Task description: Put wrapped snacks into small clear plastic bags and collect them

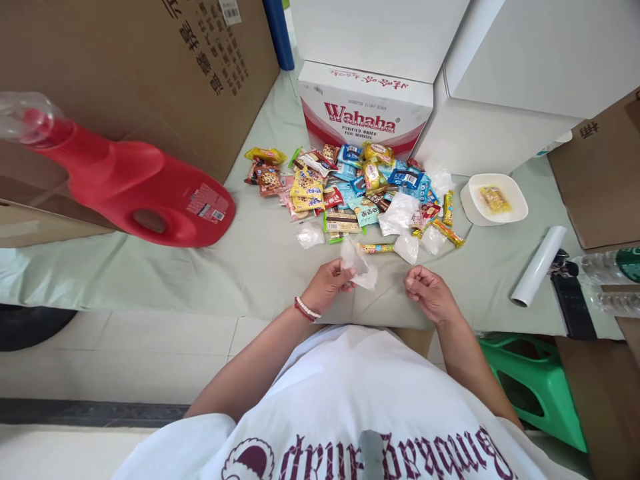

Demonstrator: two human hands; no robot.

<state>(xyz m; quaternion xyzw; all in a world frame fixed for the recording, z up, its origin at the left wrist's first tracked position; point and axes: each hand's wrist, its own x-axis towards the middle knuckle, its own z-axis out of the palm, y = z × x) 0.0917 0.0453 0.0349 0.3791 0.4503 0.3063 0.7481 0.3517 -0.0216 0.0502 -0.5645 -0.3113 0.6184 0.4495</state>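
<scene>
My left hand (327,285) pinches a small clear plastic bag (359,265) near the front edge of the pale green table cover (210,267). A bead bracelet sits on that wrist. My right hand (430,293) rests curled on the cover to the right of the bag, with nothing visible in its fingers. Beyond both hands lies a pile of wrapped snacks (360,183) mixed with several more clear bags (399,213). A white square dish (495,199) at the right holds one yellow wrapped snack.
A red jug (135,187) lies on its side at the left beside big cardboard boxes (150,60). A Wahaha water carton (367,110) stands behind the pile. A white roll (539,265), water bottles (607,265) and a green stool (537,387) are at the right.
</scene>
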